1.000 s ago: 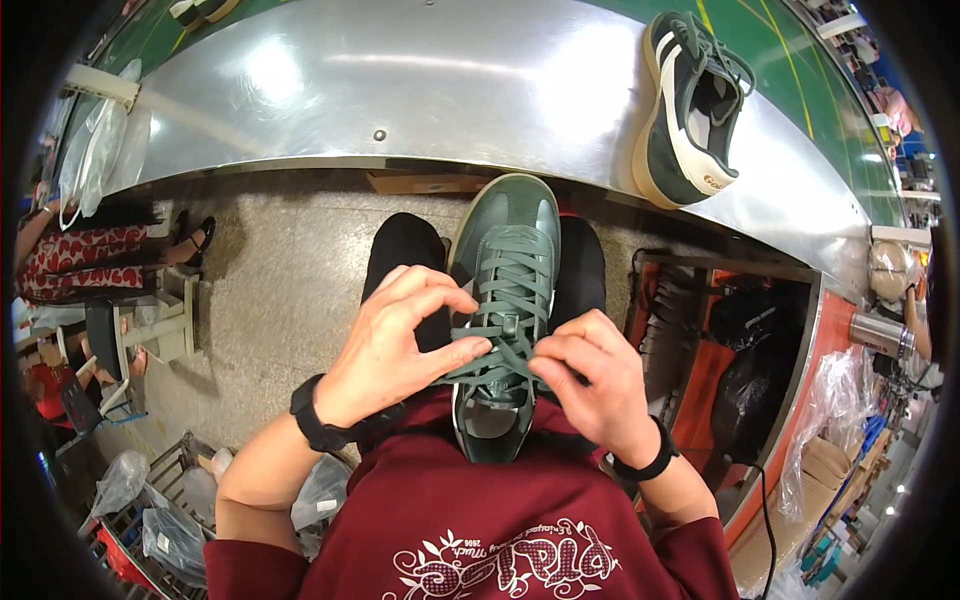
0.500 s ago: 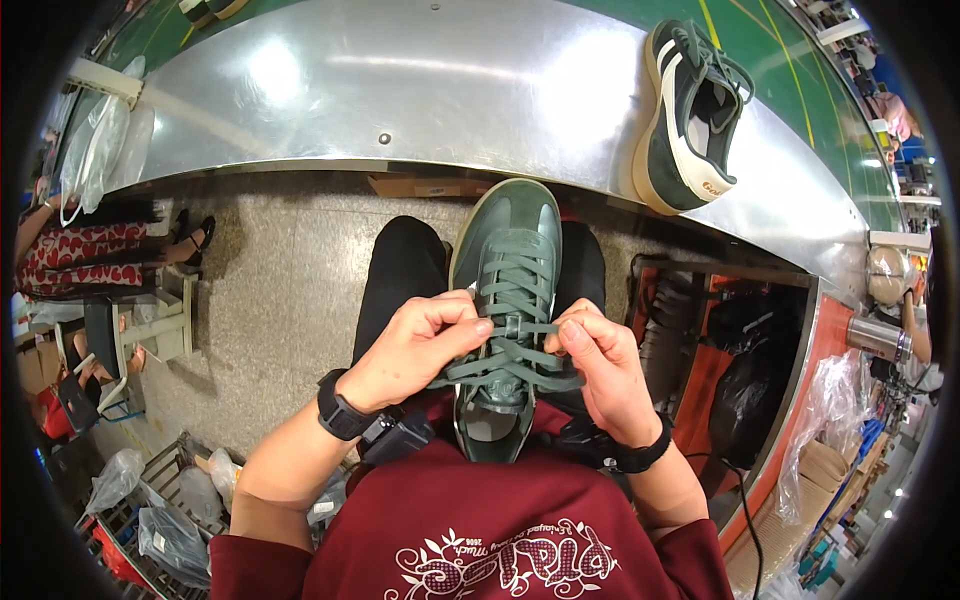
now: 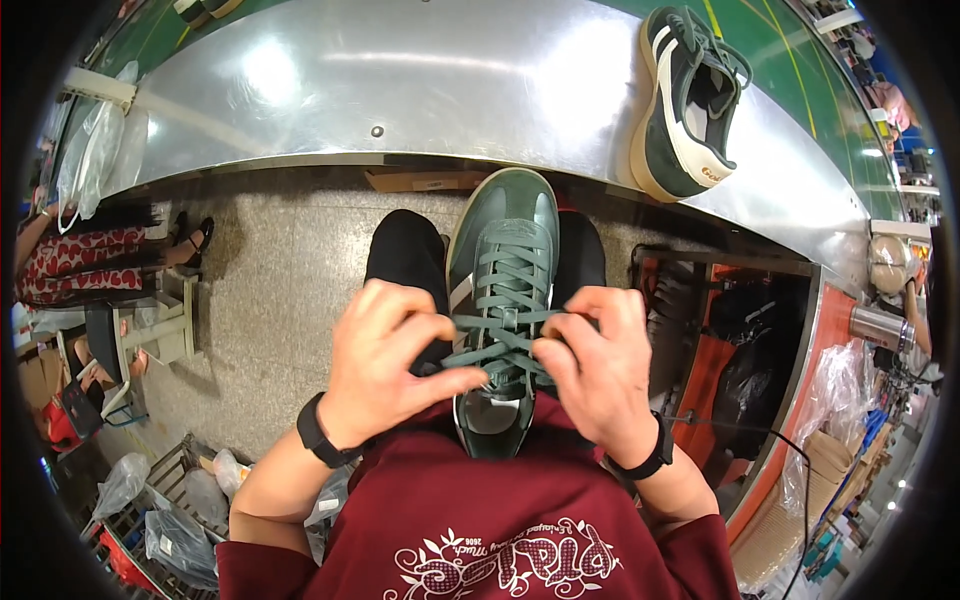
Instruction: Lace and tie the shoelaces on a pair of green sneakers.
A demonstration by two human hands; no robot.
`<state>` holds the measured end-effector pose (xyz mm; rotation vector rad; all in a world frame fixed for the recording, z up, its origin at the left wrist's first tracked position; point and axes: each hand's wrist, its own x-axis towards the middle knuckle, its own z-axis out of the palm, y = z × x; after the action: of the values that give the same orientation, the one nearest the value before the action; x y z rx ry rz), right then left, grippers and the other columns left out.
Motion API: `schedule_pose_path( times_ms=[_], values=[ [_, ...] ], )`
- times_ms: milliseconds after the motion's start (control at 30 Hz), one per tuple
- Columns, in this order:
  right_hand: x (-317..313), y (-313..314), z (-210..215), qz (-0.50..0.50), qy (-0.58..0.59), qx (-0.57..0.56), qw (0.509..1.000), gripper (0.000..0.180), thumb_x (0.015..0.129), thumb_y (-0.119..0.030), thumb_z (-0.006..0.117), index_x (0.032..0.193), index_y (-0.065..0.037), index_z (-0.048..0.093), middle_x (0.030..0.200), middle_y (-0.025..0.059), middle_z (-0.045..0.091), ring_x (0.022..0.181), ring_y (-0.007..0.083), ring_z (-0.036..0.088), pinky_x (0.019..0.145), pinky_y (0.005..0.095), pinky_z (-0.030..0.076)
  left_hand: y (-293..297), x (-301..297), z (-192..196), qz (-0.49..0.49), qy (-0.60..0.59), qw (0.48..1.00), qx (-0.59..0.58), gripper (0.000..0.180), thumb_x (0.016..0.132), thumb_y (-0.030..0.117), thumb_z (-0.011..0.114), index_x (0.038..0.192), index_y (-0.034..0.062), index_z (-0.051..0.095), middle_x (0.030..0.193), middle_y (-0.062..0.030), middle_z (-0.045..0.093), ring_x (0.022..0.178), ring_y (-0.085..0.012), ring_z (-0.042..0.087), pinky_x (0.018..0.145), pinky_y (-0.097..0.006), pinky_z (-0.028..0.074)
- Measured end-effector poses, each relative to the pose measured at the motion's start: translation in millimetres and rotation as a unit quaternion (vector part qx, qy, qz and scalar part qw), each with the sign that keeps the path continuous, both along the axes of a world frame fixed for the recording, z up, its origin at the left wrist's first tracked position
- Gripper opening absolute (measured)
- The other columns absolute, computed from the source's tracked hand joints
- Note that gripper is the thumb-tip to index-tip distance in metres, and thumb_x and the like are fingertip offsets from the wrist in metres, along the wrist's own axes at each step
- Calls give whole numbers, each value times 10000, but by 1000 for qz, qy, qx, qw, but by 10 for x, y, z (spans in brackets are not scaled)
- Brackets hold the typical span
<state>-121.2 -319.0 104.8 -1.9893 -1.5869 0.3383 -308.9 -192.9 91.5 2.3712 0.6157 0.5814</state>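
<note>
Spanning the far side, a broad bench of shiny metal (image 3: 460, 110) is being seen beyond the knees. On the near side, a maroon short-sleeved shirt with pale print (image 3: 520, 490) is being shown, with black trousers (image 3: 408, 260) just beyond it. Above the lap, a dark green shoe with a smooth and suede-like upper (image 3: 512, 232) is being supported between the knees, its toe pointing far and its ankle opening facing the shirt. At the far right, a dark green and cream shoe with a tan sole (image 3: 680, 130) is being borne by the bench.

The bare left hand (image 3: 385, 360) is being held with thumb and forefinger parted; the bare right hand (image 3: 605, 370) is being held with fingers bent. Flat dark green laces (image 3: 505, 348) are being met by both, but whether they are being pinched cannot be told.

Toward the toe, threading is appearing done, in close crossings; by the opening, looser, wider crossings are being left, and no bow is being shown.

The lace ends are being hidden around the fingers, the sole is being concealed largely underneath, and the surroundings are being blurred toward the rim.
</note>
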Motion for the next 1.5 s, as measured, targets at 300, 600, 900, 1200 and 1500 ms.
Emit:
schedule_pose_path(
  times_ms=[300,600,900,1200,1500],
  values=[
    [155,-307,-141,-39,596,74,799,162,870,-120,647,775,8,617,972,46,550,906,146,515,810,279,412,-37,-296,-104,-118,-153,800,-569,79,784,12,695,750,5,624,933,-58,565,880,-182,522,813,-314,402],
    [134,-231,-9,43,370,-173,912,263,986,-195,520,820,2,569,745,-3,543,634,66,455,567,264,380,-45,-153,-19,-60,18,913,-402,250,887,169,664,701,10,618,610,-33,524,637,-161,496,577,-306,402],
    [138,-174,-176,-74,57,14,996,140,895,-162,629,949,-33,642,953,74,585,827,201,542,754,312,439,50,-166,-152,73,-19,989,-126,251,726,227,798,896,62,714,838,-36,602,834,-203,558,750,-335,446],
    [-132,-84,-25,104,-95,10,990,250,693,-180,751,895,-77,647,1007,48,547,966,247,515,827,379,402,-220,48,35,-68,63,996,-9,241,688,210,774,809,84,608,828,-27,544,818,-227,521,696,-357,400],
    [515,-500,203,161,580,-108,791,265,933,-198,579,823,38,631,910,109,619,800,171,587,691,310,472,160,-448,157,-242,-18,838,-488,224,780,190,787,730,55,615,682,-39,585,657,-202,550,630,-332,431]
  ],
)
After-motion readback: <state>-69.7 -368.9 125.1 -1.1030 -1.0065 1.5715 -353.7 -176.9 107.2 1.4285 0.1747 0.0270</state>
